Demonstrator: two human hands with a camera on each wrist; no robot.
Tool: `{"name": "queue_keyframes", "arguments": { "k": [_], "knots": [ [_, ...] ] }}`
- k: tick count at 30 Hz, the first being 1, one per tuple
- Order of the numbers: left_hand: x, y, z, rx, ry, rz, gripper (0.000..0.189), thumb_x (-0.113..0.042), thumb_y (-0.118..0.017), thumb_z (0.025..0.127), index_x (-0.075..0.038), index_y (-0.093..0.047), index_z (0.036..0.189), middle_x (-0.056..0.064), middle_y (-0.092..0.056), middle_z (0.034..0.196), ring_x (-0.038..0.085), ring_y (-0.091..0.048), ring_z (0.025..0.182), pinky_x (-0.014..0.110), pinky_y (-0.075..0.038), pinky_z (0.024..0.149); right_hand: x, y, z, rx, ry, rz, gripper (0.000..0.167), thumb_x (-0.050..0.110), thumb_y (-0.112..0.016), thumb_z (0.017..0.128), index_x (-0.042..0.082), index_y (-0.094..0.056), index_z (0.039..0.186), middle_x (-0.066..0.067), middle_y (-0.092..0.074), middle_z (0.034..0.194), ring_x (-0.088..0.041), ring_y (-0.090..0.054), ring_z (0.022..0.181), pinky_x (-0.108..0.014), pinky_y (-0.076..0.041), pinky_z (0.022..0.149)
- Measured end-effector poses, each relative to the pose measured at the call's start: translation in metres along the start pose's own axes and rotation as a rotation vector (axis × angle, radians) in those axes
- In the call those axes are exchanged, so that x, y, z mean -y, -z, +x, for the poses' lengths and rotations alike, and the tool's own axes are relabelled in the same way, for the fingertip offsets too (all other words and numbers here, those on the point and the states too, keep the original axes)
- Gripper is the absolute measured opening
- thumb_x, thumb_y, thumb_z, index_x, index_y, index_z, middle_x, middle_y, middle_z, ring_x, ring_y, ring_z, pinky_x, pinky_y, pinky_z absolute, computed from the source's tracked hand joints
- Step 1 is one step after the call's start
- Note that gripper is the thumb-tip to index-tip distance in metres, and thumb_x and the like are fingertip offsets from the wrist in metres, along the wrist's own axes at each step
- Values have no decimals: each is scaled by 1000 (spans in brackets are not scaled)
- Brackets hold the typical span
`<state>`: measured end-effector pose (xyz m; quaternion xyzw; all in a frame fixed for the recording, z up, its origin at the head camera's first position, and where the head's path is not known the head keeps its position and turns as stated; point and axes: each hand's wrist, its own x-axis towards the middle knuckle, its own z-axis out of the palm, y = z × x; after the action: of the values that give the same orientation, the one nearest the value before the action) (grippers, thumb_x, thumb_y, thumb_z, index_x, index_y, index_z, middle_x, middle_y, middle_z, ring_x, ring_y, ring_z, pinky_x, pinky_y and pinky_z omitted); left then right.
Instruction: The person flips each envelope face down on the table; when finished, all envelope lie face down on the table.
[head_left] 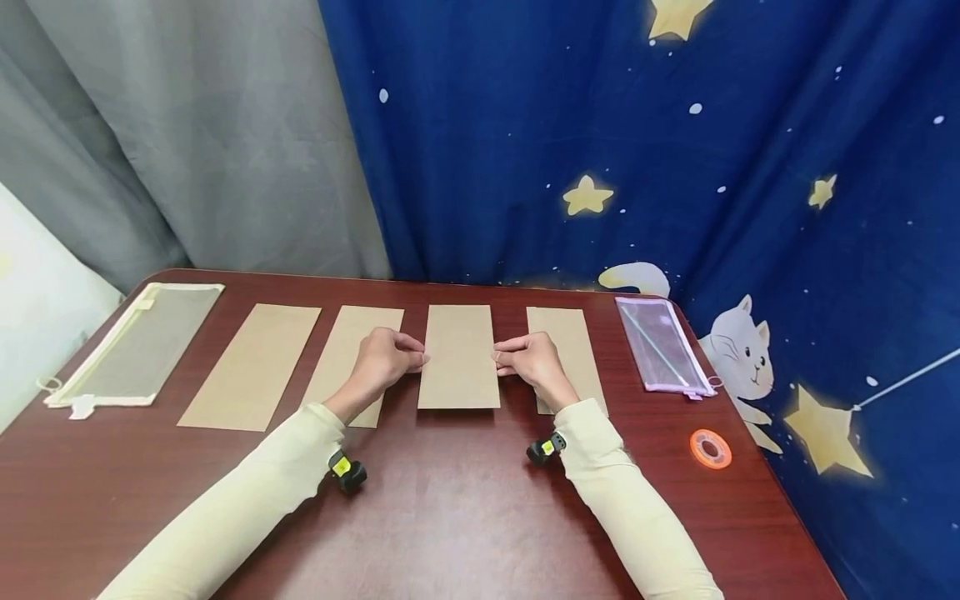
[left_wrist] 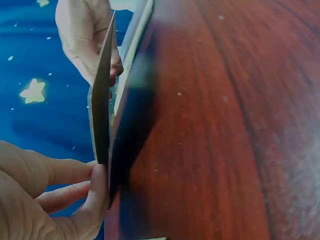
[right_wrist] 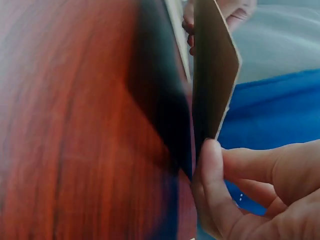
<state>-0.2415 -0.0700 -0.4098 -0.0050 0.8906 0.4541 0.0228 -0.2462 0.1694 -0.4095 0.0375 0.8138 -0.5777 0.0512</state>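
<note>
In the head view, a tan cardboard sheet [head_left: 459, 358] is held slightly above the table between both hands. My left hand [head_left: 382, 358] pinches its left edge between thumb and fingers. On the opposite edge my right hand [head_left: 531, 358] has the same kind of pinch. Both wrist views show the sheet [left_wrist: 101, 105] nearly edge-on, its shadow falling on the wood. Another tan sheet [head_left: 341, 342] lies partly hidden beneath my left hand and wrist. A similar sheet [head_left: 577, 354] is partly covered by my right hand and wrist.
One more tan sheet [head_left: 251, 367] lies further left. A white-edged zip pouch [head_left: 146, 346] is at the table's left end, and a purple-edged zip pouch [head_left: 660, 346] with a thin stick at the right. An orange tape roll [head_left: 710, 449] lies near the right edge. Curtains hang behind.
</note>
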Motion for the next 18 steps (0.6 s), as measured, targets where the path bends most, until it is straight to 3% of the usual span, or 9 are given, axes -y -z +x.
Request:
{"name": "queue_keyframes", "arguments": {
  "k": [3,6,12,18],
  "knots": [
    [2,-3,0,5,-75,142,11,-13,-79,83,-4,-80,90,5,-78,78,19,-72,86,26,-54,73,-4,-5,3,18,18,-165,15,-1,-73,87,-6,-77,101,-23,-77,95,-16,-75,64,-30,-64,68],
    [2,-8,3,13,-141,234,6,-9,-78,82,-4,-79,81,4,-75,69,22,-69,82,28,-53,70,-3,-6,8,38,24,-274,13,0,-74,87,-5,-78,98,-20,-77,91,-17,-75,64,-26,-63,62],
    [-1,-14,6,11,-202,281,30,-1,-75,79,-9,-60,54,-3,-48,54,16,-42,61,23,-35,50,1,-3,9,64,-3,-314,16,-1,-74,87,-5,-77,102,-20,-77,91,-16,-74,64,-26,-63,62],
    [-8,-16,-1,-45,-279,318,54,2,-74,79,-17,-35,46,-8,-21,50,12,-24,55,22,-21,46,3,15,-5,91,29,-363,24,6,-72,91,-4,-74,113,-17,-78,98,-20,-77,75,-27,-63,73]
  ]
}}
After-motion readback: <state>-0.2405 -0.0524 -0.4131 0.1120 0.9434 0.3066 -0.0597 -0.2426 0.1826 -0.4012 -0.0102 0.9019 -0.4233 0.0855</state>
